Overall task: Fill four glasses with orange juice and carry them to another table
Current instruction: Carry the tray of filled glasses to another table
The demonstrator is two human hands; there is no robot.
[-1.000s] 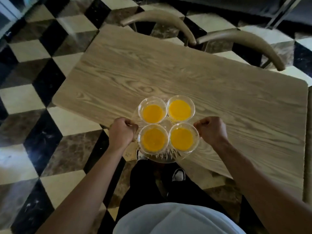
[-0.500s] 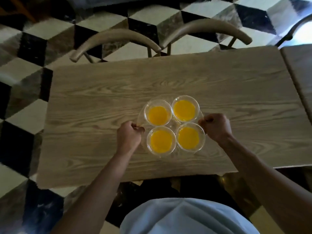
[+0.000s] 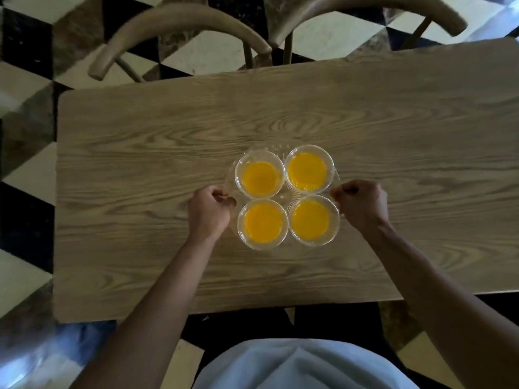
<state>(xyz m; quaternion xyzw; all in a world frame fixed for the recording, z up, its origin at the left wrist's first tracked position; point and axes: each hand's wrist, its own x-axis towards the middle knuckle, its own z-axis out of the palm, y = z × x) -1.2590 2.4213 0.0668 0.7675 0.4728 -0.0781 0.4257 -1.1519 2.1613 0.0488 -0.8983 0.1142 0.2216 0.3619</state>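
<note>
While our left hand (image 3: 209,213) and right hand (image 3: 361,204) clamp the tray (image 3: 283,195), uneven lowering could slop juice from the glasses (image 3: 310,221).

There is only one camera, and it sits on the person's head, looking almost straight down from high up. The desk (image 3: 140,220) fills the middle of the picture, with the person's own shirt (image 3: 303,366) at the bottom edge and two chair backs (image 3: 179,26) at the top, on the far side. The checkered floor (image 3: 25,169) shows on the left, and things bend a little at the edges.
</note>
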